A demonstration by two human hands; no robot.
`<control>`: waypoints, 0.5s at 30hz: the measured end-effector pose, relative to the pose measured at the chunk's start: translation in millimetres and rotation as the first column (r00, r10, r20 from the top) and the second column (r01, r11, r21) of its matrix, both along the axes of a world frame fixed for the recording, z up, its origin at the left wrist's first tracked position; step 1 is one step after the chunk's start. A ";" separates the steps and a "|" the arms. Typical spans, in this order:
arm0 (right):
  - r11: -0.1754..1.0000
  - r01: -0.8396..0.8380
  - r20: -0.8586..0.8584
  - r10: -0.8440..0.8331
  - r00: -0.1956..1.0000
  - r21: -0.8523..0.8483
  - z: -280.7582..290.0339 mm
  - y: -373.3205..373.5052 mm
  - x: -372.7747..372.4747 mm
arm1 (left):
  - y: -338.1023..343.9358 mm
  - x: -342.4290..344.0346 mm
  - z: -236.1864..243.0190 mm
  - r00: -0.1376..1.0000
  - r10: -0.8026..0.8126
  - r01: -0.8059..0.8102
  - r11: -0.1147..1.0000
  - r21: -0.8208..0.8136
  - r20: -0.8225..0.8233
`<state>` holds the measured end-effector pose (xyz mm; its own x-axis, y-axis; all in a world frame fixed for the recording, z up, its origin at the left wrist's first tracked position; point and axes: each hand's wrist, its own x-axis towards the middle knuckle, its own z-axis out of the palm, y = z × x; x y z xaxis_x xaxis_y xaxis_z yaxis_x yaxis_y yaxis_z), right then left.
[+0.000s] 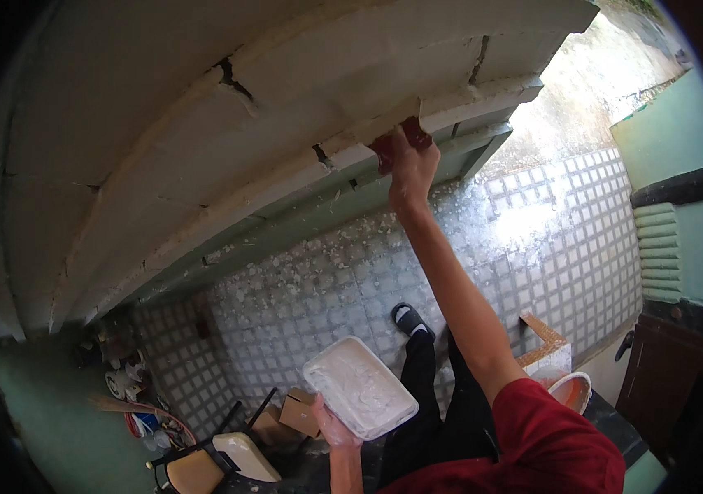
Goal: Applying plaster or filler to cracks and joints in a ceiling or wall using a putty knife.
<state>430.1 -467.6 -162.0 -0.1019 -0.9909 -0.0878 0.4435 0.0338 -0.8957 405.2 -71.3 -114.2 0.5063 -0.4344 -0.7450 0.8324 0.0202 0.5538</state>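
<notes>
My left hand grips the near left edge of a white rectangular tray, held level at waist height. Wet white putty is spread across its inside. Up ahead, my right arm is stretched out, and my right hand is closed around a dark red putty spreader. Its pale, putty-smeared blade edge rests against a ledge of the white panelled surface. Dark cracks run through the panel joints near it. The fingertips are partly hidden by the spreader.
Tiled floor below is speckled with white splashes. Chairs, a cardboard box and a basket of odds and ends stand at lower left. A bucket sits at my right, near a dark brown cabinet.
</notes>
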 end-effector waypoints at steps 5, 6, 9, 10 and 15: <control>0.975 0.122 0.112 -0.145 0.983 0.184 18.7 -39.4 35.9 | -5.0 1.4 5.8 1.000 -0.015 0.015 1.000 -0.023 0.004; 0.975 0.128 0.112 -0.150 0.982 0.184 19.2 -47.7 42.5 | -6.1 1.2 6.6 1.000 -0.017 0.017 0.999 -0.028 0.017; 0.974 0.221 -0.205 -0.207 0.957 0.049 22.7 -54.0 53.3 | -11.4 3.3 10.8 0.999 -0.018 0.018 1.000 -0.012 0.035; 0.990 0.144 -0.334 -0.135 0.933 0.002 33.8 -38.5 59.4 | -9.4 6.6 11.9 0.999 -0.001 0.000 1.000 0.016 0.049; 0.962 -0.086 -0.534 -0.069 0.842 -0.259 42.9 22.2 32.9 | -5.2 12.1 3.2 1.000 0.007 -0.007 1.000 0.016 0.017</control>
